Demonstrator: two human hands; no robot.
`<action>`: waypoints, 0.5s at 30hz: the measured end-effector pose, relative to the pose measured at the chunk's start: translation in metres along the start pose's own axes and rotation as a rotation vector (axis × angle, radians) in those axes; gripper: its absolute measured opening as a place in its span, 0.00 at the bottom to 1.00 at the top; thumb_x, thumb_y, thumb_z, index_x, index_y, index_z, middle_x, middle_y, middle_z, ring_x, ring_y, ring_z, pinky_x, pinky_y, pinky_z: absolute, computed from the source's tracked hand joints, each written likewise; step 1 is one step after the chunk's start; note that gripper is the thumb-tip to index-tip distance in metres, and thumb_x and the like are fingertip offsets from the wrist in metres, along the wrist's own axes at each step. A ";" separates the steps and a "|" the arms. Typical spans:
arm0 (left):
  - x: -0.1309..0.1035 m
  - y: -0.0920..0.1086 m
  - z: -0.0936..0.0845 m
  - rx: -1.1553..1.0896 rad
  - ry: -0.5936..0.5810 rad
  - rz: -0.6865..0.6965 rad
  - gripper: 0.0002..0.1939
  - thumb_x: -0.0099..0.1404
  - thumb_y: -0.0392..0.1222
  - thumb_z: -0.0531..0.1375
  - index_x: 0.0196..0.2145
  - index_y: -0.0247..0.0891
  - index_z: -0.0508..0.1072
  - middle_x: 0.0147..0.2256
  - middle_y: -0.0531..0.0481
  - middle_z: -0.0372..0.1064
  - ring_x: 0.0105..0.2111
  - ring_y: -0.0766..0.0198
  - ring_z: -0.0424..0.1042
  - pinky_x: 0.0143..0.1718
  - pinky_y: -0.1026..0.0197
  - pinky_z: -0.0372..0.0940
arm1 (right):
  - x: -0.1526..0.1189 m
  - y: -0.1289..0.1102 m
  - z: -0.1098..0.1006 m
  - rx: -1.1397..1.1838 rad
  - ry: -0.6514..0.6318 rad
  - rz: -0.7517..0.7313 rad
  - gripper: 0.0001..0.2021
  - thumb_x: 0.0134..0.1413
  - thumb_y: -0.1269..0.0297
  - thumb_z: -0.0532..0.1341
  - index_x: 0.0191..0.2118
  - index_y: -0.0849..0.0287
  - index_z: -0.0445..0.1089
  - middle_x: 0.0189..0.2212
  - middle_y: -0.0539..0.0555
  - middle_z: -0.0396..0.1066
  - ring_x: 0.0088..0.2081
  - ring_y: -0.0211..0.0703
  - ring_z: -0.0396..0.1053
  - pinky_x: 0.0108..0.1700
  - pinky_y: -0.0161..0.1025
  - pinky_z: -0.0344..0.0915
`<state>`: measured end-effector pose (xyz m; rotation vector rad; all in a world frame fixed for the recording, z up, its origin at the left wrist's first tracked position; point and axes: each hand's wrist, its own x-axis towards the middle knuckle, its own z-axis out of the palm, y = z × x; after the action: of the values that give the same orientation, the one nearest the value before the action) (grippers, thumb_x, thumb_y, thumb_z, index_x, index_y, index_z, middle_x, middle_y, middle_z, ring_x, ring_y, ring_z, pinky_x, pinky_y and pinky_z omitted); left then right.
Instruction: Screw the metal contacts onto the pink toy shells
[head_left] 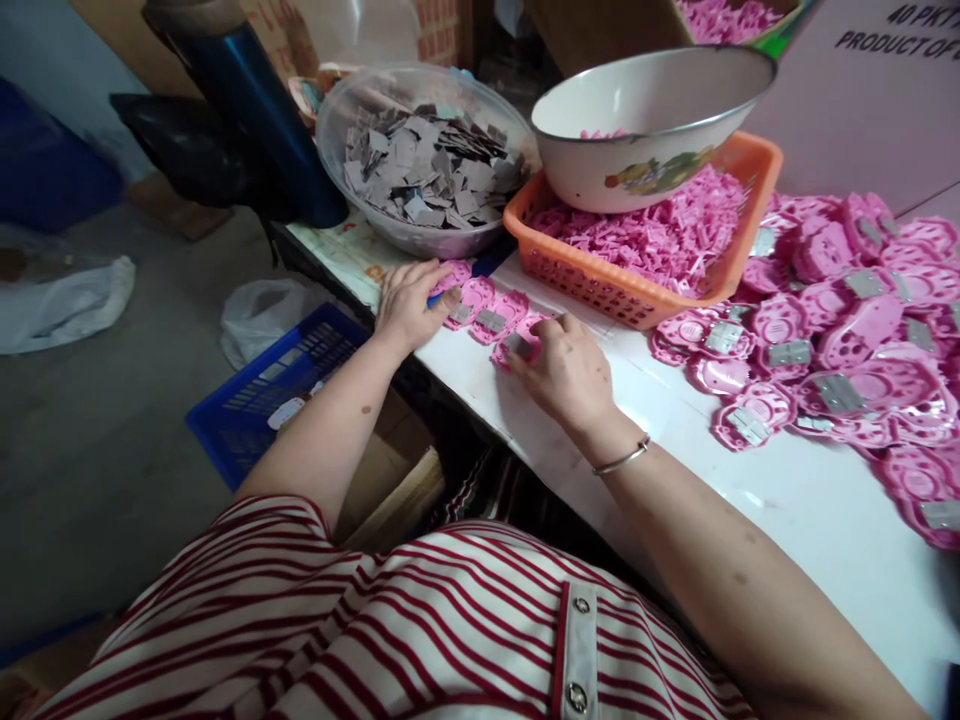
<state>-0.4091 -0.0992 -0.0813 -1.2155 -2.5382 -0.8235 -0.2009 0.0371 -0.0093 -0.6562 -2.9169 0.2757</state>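
A row of pink plastic casings (491,311) with grey square plates in them lies along the near edge of the white table. My left hand (411,305) rests at the row's far end, fingers and thumb closed around a pink casing (454,272). Something small and blue (434,299) shows by that thumb; its kind is unclear. At the near end, my right hand (566,372) has its fingers curled down and pinched on another pink casing (511,350). The fingertips partly cover this casing and its grey plate.
A clear bowl (330,160) of grey square plates stands behind. Beside it, an orange basket (600,290) of small pink parts bears an enamel bowl (637,150). Pink casings (840,330) are heaped right. A blue bottle (277,130) stands left; a blue crate (255,390) is below.
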 end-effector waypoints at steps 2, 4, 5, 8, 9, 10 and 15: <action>0.001 -0.004 -0.002 -0.010 -0.037 0.054 0.36 0.69 0.68 0.44 0.58 0.41 0.72 0.60 0.42 0.65 0.60 0.50 0.61 0.63 0.47 0.52 | -0.001 0.001 0.003 0.009 0.010 -0.053 0.24 0.59 0.52 0.62 0.53 0.67 0.68 0.49 0.66 0.67 0.50 0.58 0.65 0.51 0.49 0.65; 0.003 -0.009 -0.005 -0.021 -0.088 0.129 0.37 0.67 0.70 0.47 0.59 0.41 0.71 0.61 0.41 0.63 0.61 0.50 0.60 0.63 0.47 0.53 | -0.001 0.001 0.006 0.028 0.005 -0.126 0.33 0.57 0.50 0.64 0.62 0.64 0.61 0.59 0.68 0.61 0.57 0.62 0.60 0.58 0.54 0.61; 0.005 -0.011 -0.007 -0.025 -0.117 0.166 0.37 0.66 0.70 0.49 0.59 0.41 0.71 0.62 0.41 0.63 0.61 0.49 0.59 0.63 0.47 0.52 | -0.001 0.001 0.008 0.032 -0.002 -0.159 0.36 0.56 0.48 0.65 0.65 0.61 0.58 0.63 0.68 0.56 0.61 0.65 0.57 0.60 0.57 0.58; 0.009 -0.015 -0.013 -0.019 -0.212 0.250 0.37 0.64 0.70 0.54 0.61 0.44 0.70 0.63 0.44 0.61 0.62 0.47 0.57 0.64 0.44 0.50 | 0.004 -0.004 0.015 0.012 -0.045 -0.222 0.40 0.56 0.40 0.61 0.68 0.55 0.52 0.69 0.66 0.45 0.67 0.71 0.44 0.64 0.67 0.48; 0.010 -0.015 -0.014 -0.012 -0.243 0.269 0.36 0.63 0.69 0.55 0.61 0.45 0.69 0.63 0.45 0.60 0.63 0.47 0.56 0.64 0.44 0.50 | 0.007 -0.006 0.017 0.002 -0.063 -0.231 0.41 0.57 0.38 0.59 0.69 0.54 0.51 0.70 0.65 0.43 0.68 0.72 0.41 0.64 0.69 0.46; 0.012 -0.014 -0.015 -0.002 -0.268 0.284 0.36 0.63 0.68 0.56 0.61 0.47 0.69 0.64 0.46 0.60 0.63 0.46 0.55 0.64 0.44 0.50 | 0.010 -0.008 0.019 -0.008 -0.079 -0.237 0.41 0.57 0.37 0.57 0.69 0.53 0.50 0.71 0.65 0.42 0.69 0.73 0.39 0.64 0.71 0.45; 0.021 -0.013 -0.014 0.035 -0.334 0.319 0.34 0.58 0.63 0.64 0.60 0.52 0.70 0.66 0.48 0.57 0.63 0.45 0.56 0.65 0.40 0.47 | 0.027 -0.014 0.026 -0.029 -0.116 -0.244 0.37 0.62 0.38 0.51 0.70 0.51 0.49 0.72 0.60 0.39 0.70 0.73 0.37 0.63 0.77 0.42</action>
<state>-0.4327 -0.1003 -0.0662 -1.8154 -2.4800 -0.5368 -0.2351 0.0321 -0.0290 -0.2913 -3.0763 0.2510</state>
